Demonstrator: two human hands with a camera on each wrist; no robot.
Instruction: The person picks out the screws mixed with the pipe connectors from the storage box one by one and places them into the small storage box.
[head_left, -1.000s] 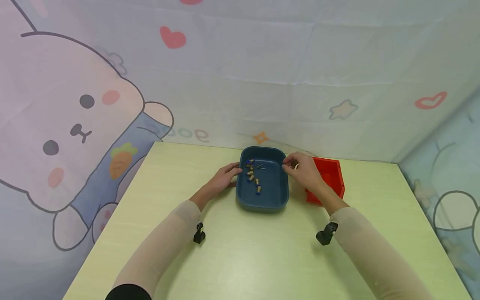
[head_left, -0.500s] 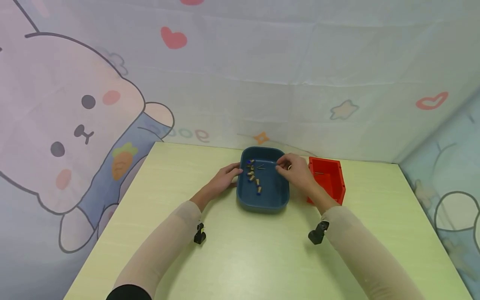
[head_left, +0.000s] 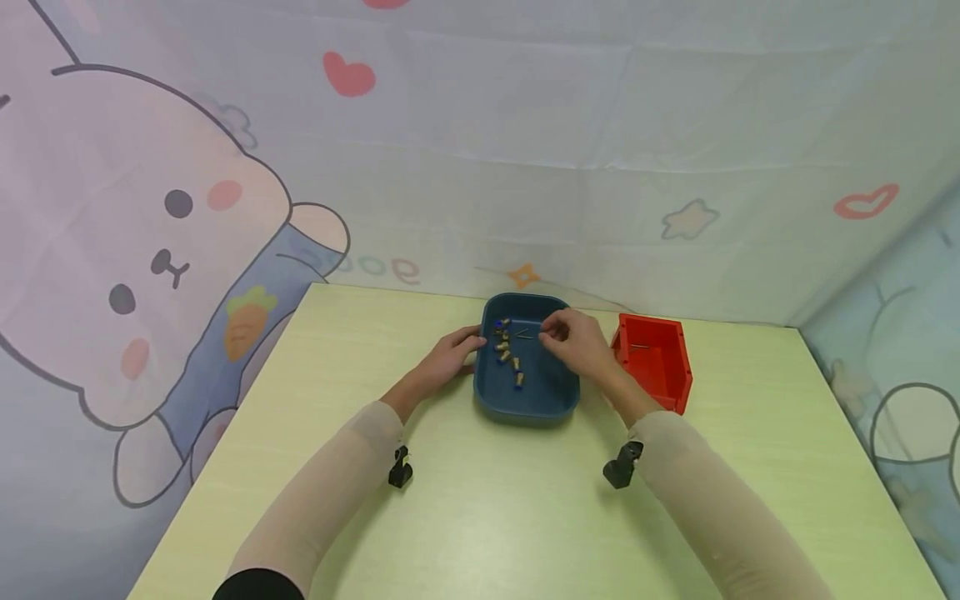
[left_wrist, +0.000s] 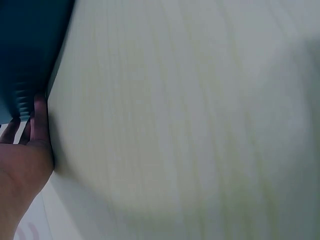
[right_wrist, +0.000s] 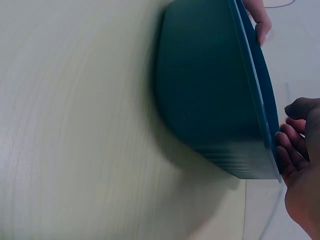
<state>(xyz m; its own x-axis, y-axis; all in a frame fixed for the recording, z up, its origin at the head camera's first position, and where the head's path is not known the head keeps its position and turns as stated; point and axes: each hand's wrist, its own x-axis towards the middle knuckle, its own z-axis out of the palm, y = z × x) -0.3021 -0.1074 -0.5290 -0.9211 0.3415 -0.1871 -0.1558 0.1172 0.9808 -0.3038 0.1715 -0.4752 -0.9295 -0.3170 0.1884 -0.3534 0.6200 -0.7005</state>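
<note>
A dark blue plastic basin stands on the table. My left hand holds its left side, the thumb over the rim and the fingers against the outer wall; the left wrist view shows those fingers low on the wall. Several small brass fittings with blue ends lie along the basin's left half, beside a few thin metal pins or screws. My right hand is over the basin's right rim, fingers loosely bent. In the right wrist view thumb and fingertips stand apart, with nothing clearly seen between them.
To the right of the basin stands a red open bin with a thin metal piece inside. My right forearm passes close by its left side. A printed cloth hangs behind the table's back edge.
My right hand has moved left, from between the red bin and the basin to over the basin's right part. My left hand and the basin have stayed nearly still.
</note>
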